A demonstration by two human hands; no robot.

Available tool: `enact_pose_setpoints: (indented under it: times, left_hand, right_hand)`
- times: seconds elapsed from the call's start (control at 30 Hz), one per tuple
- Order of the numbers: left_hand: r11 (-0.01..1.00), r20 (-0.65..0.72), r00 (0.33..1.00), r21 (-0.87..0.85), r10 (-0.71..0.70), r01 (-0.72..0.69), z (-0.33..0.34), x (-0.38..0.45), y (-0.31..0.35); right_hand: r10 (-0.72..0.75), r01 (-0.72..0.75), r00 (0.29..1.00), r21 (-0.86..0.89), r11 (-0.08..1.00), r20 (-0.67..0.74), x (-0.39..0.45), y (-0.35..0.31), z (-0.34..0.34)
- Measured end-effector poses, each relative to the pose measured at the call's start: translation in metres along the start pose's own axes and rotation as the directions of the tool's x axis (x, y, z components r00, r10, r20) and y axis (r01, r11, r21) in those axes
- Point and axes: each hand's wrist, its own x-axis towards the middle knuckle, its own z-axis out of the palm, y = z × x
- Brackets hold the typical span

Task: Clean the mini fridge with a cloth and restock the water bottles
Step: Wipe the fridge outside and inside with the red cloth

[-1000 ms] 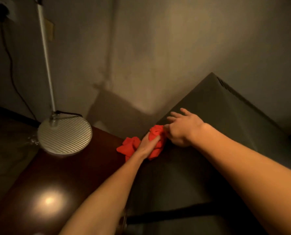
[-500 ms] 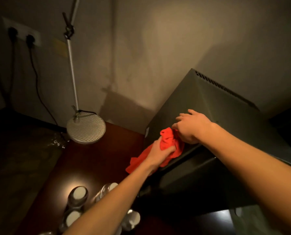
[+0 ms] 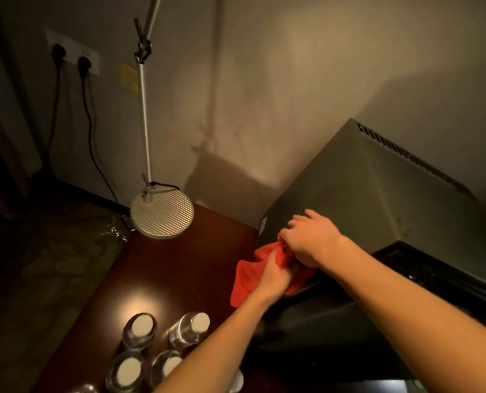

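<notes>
Red cloth (image 3: 246, 276) sits bunched at the fridge (image 3: 358, 194) top's front-left corner, both hands on it. Left hand (image 3: 275, 275) curls round the cloth from below; right hand (image 3: 309, 241) pinches its top, fingers bent. Wiping looks mid-way, fridge top only; inside not visible. Bottles (image 3: 189, 327) stand on the table (image 3: 179, 268) at 7 o'clock of the cloth, w/ caps on, so restocking's prob. all left. Lamp (image 3: 162, 212) at 10 o'clock.

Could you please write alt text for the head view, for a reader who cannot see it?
Both hands, left hand and right hand, hold a red cloth at the mini fridge top's front corner. White-capped water bottles stand on the dark wooden table.
</notes>
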Motion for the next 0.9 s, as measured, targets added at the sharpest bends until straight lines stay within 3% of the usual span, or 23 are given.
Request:
enact_pose_setpoints:
  times: [0.17, 0.33, 0.43, 0.57, 0.67, 0.77, 0.9]
  left_hand:
    - [0.987, -0.147, 0.977, 0.008, -0.156, 0.159, -0.016, 0.019, -0.021]
    - [0.919, -0.144, 0.915, 0.07, -0.376, 0.388, -0.039, 0.029, -0.05]
    - [0.927, -0.204, 0.942, 0.216, -0.266, 0.308, -0.049, 0.033, -0.057]
    - [0.855, -0.236, 0.923, 0.359, -0.305, 0.374, -0.049, 0.032, -0.039]
    - [0.852, -0.172, 0.935, 0.385, -0.31, 0.354, -0.043, 0.024, -0.016]
    - [0.921, -0.093, 0.968, 0.299, -0.234, 0.251, -0.029, 0.024, 0.018]
    - [0.915, -0.048, 0.988, 0.372, -0.148, 0.155, -0.005, 0.041, 0.061]
  right_hand:
    - [0.005, -0.012, 0.996, 0.074, 0.997, 0.09, 0.04, -0.027, 0.037]
    - [-0.044, 0.028, 0.984, 0.091, 0.995, 0.175, 0.067, -0.04, 0.049]
    - [-0.064, 0.049, 0.985, 0.097, 0.994, 0.162, 0.075, -0.041, 0.051]
    - [-0.06, 0.049, 0.986, 0.074, 0.996, 0.157, 0.068, -0.036, 0.049]
    - [-0.041, 0.029, 0.99, 0.089, 0.996, 0.138, 0.054, -0.025, 0.034]
    - [0.003, -0.008, 0.999, 0.111, 0.994, 0.048, 0.034, -0.01, 0.014]
    - [0.094, -0.071, 0.976, 0.12, 0.99, -0.198, -0.006, 0.013, -0.018]
